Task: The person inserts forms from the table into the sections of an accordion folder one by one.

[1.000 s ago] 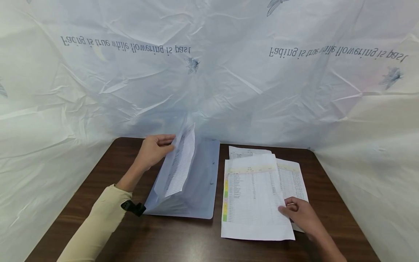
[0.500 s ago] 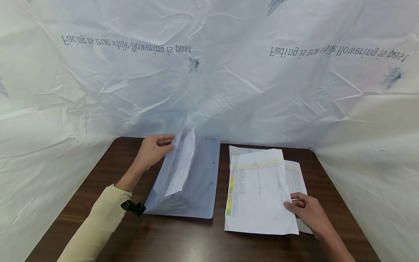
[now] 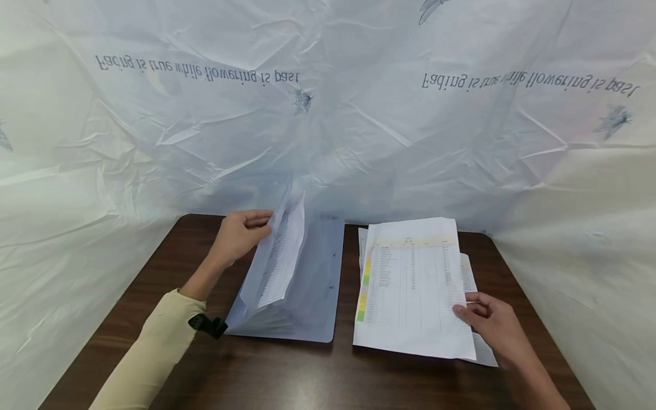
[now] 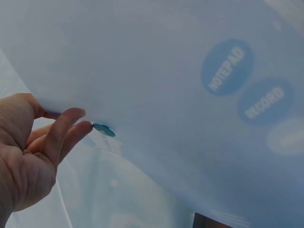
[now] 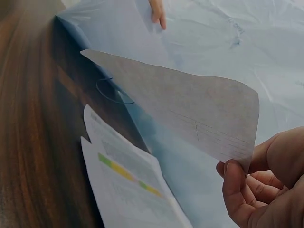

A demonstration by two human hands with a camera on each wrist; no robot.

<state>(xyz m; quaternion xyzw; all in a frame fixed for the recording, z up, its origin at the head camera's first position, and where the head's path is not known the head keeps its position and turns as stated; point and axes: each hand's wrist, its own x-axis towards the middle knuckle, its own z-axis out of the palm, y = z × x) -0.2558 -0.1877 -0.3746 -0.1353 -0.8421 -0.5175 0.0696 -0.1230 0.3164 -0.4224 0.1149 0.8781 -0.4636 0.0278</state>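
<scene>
The sheet (image 3: 415, 287) lies right of centre in the head view, its long axis running away from the person, its near edge lifted off the papers (image 3: 468, 279) beneath. The right hand (image 3: 489, 324) pinches its right edge and is by far the nearer; the left hand (image 3: 238, 233), left of centre, holds up the folder flap (image 3: 277, 259), thumb and fingers curled round its top edge. The folder (image 3: 312, 285) lies open just left of the sheet on the table (image 3: 128, 307).

The right wrist view shows the sheet (image 5: 190, 109) raised and bowed, thumb and fingers (image 5: 237, 190) nipping its corner. The left wrist view shows only the flap's translucent underside (image 4: 166, 85), a small blue clasp (image 4: 103, 129) and the fingertips (image 4: 71, 128).
</scene>
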